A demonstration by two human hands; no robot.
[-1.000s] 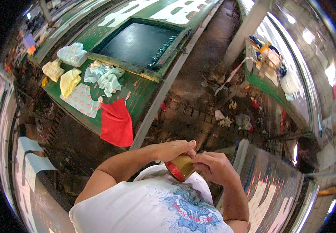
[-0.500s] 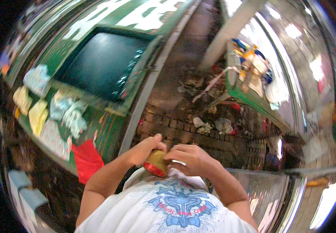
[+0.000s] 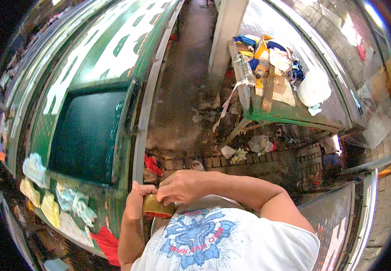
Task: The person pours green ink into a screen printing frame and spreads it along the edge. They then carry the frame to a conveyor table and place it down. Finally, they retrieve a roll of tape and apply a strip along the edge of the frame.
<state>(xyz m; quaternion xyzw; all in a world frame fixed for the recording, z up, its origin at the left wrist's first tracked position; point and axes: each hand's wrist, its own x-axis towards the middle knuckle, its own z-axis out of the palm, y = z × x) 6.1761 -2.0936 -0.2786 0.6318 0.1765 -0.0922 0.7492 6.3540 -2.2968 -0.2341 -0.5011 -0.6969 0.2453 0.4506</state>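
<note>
In front of my shirt I hold a roll of brown packing tape point(image 3: 157, 207) with a red inner core. My left hand point(image 3: 136, 202) is closed round its left side, thumb up. On the other side, the curled fingers of my right hand point(image 3: 184, 186) press on the top right edge of the roll. Whether they pinch a loose tape end is hidden.
At left, a long green printing table carries a dark framed screen point(image 3: 87, 131), crumpled pale rags point(image 3: 76, 203), a yellow cloth point(image 3: 50, 210) and a red cloth point(image 3: 107, 244). Across the wet aisle, a cluttered table point(image 3: 290, 110) holds bottles and a white tub point(image 3: 315, 88). Litter lies on the brick floor.
My view has turned. Both hands and the tape roll now appear further left, and my right forearm lies more level across my chest. Both hands stay on the roll.
</note>
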